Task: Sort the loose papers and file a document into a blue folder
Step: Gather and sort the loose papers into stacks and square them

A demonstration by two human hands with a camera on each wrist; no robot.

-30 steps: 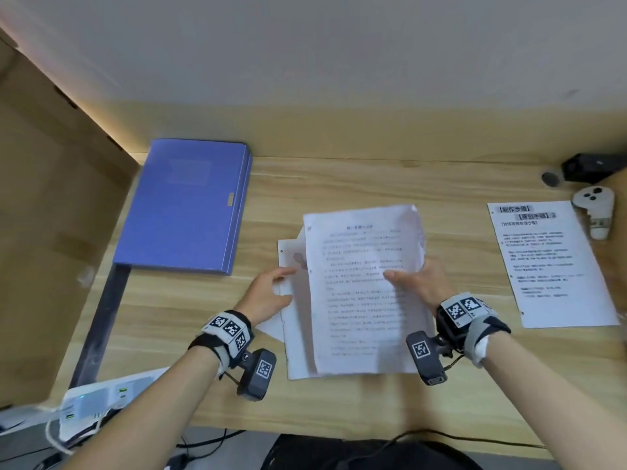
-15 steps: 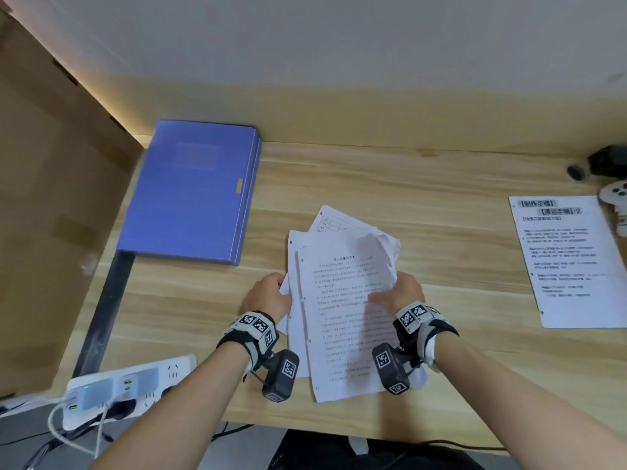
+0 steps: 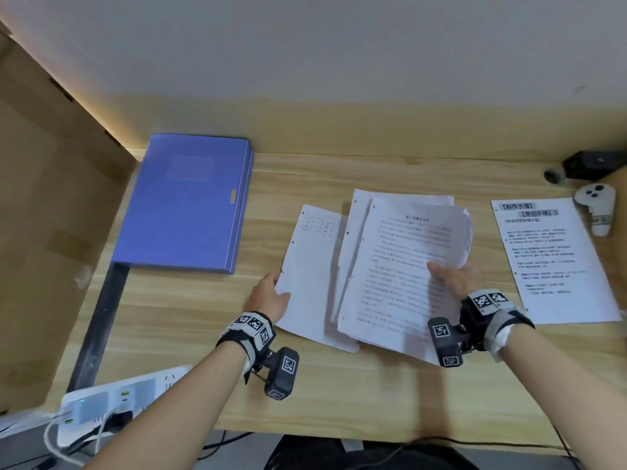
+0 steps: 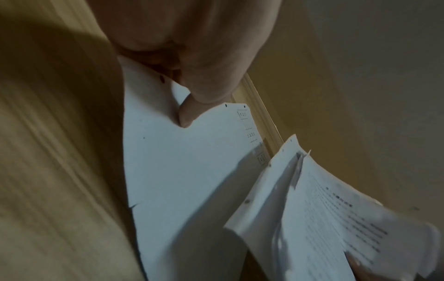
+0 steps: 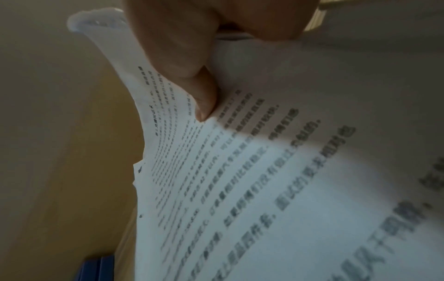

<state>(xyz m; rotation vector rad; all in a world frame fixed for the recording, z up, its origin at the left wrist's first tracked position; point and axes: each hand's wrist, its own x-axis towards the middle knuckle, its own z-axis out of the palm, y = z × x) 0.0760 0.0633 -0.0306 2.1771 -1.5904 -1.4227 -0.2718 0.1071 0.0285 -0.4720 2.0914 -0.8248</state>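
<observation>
At frame centre on the bench (image 3: 339,395), we are pinching the table sheet (image 3: 312,266) with our left hand (image 3: 269,296) and the text pages (image 3: 403,266) with our right hand (image 3: 456,276); separating gently should avoid tearing. The blue folder (image 3: 190,201) is lying closed, upper left.

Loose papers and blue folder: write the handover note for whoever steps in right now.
Left hand: pinches the left edge of the table sheet, pulled out to the left on the desk.
Right hand: thumb and fingers grip the text pages at their right edge, several sheets together.
Blue folder: shut, flat at the far left of the desk.
Instruction sheet: lies at the right, untouched.
Done: papers partly separated.
Left: finish sorting, open the folder, file the document.
</observation>
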